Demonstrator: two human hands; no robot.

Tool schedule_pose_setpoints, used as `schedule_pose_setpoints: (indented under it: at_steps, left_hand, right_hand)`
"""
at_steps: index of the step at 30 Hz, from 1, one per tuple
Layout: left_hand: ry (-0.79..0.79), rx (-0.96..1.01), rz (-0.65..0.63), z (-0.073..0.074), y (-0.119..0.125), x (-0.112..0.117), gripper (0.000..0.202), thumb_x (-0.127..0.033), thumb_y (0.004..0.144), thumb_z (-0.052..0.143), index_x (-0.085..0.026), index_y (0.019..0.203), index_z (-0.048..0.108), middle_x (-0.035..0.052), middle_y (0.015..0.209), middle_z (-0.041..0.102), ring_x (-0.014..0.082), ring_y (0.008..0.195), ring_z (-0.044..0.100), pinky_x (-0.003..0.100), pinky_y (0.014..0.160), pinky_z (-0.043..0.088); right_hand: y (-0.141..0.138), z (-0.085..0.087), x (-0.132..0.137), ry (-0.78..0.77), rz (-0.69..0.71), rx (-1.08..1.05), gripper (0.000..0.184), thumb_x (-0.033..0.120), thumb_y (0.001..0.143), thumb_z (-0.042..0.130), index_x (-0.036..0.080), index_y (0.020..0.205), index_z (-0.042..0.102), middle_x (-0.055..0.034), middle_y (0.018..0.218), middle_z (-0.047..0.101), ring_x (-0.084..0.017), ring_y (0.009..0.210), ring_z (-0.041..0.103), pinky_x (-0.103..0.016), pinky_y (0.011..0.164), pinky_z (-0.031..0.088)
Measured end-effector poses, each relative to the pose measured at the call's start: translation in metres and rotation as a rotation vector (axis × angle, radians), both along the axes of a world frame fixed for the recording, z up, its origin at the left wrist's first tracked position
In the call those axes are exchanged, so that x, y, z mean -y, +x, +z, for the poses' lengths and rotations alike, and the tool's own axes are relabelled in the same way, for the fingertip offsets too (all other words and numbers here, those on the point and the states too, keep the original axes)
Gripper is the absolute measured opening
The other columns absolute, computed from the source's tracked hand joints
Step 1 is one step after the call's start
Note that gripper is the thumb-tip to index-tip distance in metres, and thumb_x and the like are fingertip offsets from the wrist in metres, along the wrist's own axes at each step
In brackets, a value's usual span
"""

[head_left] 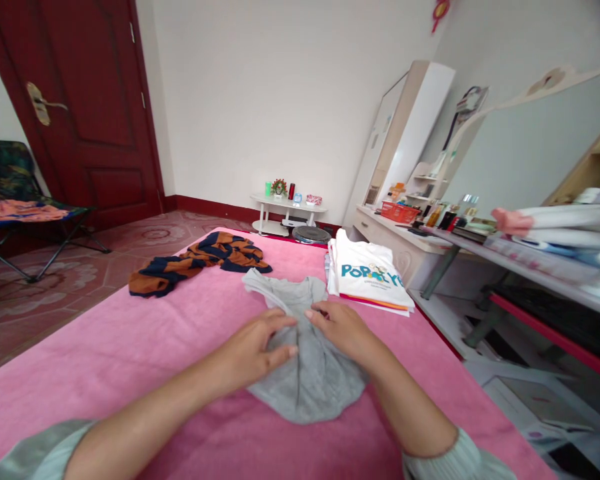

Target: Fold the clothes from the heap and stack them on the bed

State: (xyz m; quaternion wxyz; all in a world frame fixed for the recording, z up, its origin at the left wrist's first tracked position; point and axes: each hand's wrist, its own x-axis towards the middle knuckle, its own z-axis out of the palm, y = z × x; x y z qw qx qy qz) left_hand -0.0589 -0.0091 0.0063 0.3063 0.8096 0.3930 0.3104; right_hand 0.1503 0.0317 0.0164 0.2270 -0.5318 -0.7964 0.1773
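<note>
We see a grey shirt [305, 390] lying in the middle of a pink blanket [180, 347], straight in front of us. Its long axis runs from near to far; the near end is broad and rounded, and the far end narrows before spreading into two corners, the left one pointing outward. Which end is the neck, we cannot tell.

Our left hand [255, 347] lies over the shirt's left side, thumb and forefinger well spread with cloth between them and nothing visibly pinched. Our right hand [347, 330] bends in over the right side, thumb and forefinger tips close together near the middle crease; its other fingers are hidden, and we cannot tell whether it grips the cloth. Our hands cover part of the shirt's middle, and both sleeves run out of view at the near edge.

Far right of the shirt sits a stack of folded clothes [375, 260]. Blue letters on its white top piece begin "POP", then run beside a printed figure; the smaller line below is too small to read. Far left, a brown and dark-blue garment [220, 255] lies crumpled, its shape hard to make out.
</note>
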Motion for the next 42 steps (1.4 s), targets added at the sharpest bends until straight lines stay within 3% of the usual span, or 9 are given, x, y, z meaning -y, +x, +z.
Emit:
schedule_pose_setpoints:
  at_steps: [7,12,16,22,26,31,34,38,42]
  left_hand:
    - [0.028,-0.103,-0.317,-0.001,0.022,0.037,0.063,-0.037,0.071,0.072,-0.026,0.130,0.053,0.0104,0.146,0.033,0.0296,0.130,0.037,0.039,0.107,0.032]
    - [0.003,-0.006,-0.363,0.003,0.025,0.037,0.028,-0.036,0.076,0.067,-0.024,0.102,0.071,0.0051,0.108,0.064,0.0212,0.099,0.059,0.028,0.091,0.043]
    - [-0.053,0.198,-0.078,0.001,0.010,0.009,0.032,-0.037,0.088,0.049,-0.015,0.076,0.069,0.0012,0.070,0.064,0.0149,0.070,0.058,0.023,0.067,0.044]
    - [-0.049,0.322,0.403,-0.027,-0.048,-0.050,0.041,-0.050,0.083,0.050,-0.014,0.065,0.059,0.0002,0.061,0.058,0.0138,0.061,0.052,0.023,0.060,0.040]
    - [-0.274,0.389,0.434,-0.046,-0.059,-0.066,0.045,-0.057,0.079,0.050,-0.014,0.072,0.063,0.0044,0.069,0.066,0.0162,0.063,0.058,0.024,0.060,0.043]
    - [-0.136,0.190,0.301,-0.059,-0.052,-0.067,0.040,-0.051,0.082,0.048,-0.018,0.064,0.059,0.0000,0.063,0.061,0.0163,0.064,0.056,0.023,0.062,0.042]
    - [-0.057,0.087,0.220,-0.066,-0.050,-0.068,0.034,-0.045,0.085,0.047,-0.019,0.066,0.059,-0.0006,0.066,0.061,0.0168,0.067,0.057,0.023,0.064,0.042]
    - [-0.105,0.102,0.211,-0.071,-0.051,-0.072,0.033,-0.044,0.085,0.047,-0.019,0.068,0.059,-0.0001,0.067,0.061,0.0173,0.067,0.057,0.022,0.062,0.042]
    - [-0.170,0.148,0.232,-0.069,-0.049,-0.074,0.034,-0.047,0.082,0.050,-0.020,0.066,0.061,-0.0001,0.067,0.062,0.0178,0.068,0.057,0.022,0.062,0.044]
  right_hand:
    - [-0.025,-0.012,0.005,0.043,-0.119,0.155,0.050,0.068,0.078,0.047,0.021,0.075,0.062,-0.0089,0.078,0.068,-0.023,0.075,0.061,-0.028,0.061,0.034]
    - [-0.025,-0.031,-0.015,0.032,-0.180,-0.001,0.021,0.040,0.069,0.068,0.020,0.070,0.060,-0.0040,0.071,0.065,-0.020,0.069,0.058,-0.026,0.058,0.033]
    - [-0.021,-0.030,-0.017,-0.013,-0.053,-0.356,0.014,0.031,0.073,0.060,0.017,0.071,0.061,0.0011,0.067,0.060,-0.014,0.062,0.052,-0.023,0.055,0.035]
    - [0.008,0.031,-0.017,-0.038,-0.105,-0.532,0.030,0.046,0.073,0.058,0.016,0.068,0.060,0.0031,0.058,0.051,-0.011,0.053,0.042,-0.022,0.049,0.031]
    - [0.045,0.098,-0.048,0.163,-0.199,-0.399,0.031,0.046,0.070,0.061,0.015,0.067,0.059,0.0031,0.057,0.049,-0.009,0.051,0.037,-0.021,0.047,0.028]
    - [0.085,0.154,-0.126,0.523,-0.289,-0.104,0.027,0.037,0.072,0.061,0.012,0.076,0.067,-0.0003,0.064,0.059,-0.014,0.060,0.049,-0.023,0.056,0.035]
    - [0.107,0.143,-0.172,0.480,-0.413,0.034,0.020,0.032,0.070,0.065,0.013,0.076,0.069,-0.0033,0.069,0.064,-0.019,0.074,0.057,-0.025,0.068,0.041]
    - [0.136,0.083,-0.201,0.113,-0.608,-0.110,0.033,0.045,0.072,0.066,0.013,0.063,0.065,-0.0063,0.059,0.063,-0.020,0.070,0.059,-0.029,0.069,0.044]
    - [0.167,0.030,-0.207,0.101,-0.733,-0.163,0.041,0.045,0.082,0.052,0.012,0.061,0.065,-0.0080,0.054,0.061,-0.020,0.063,0.060,-0.030,0.063,0.047]
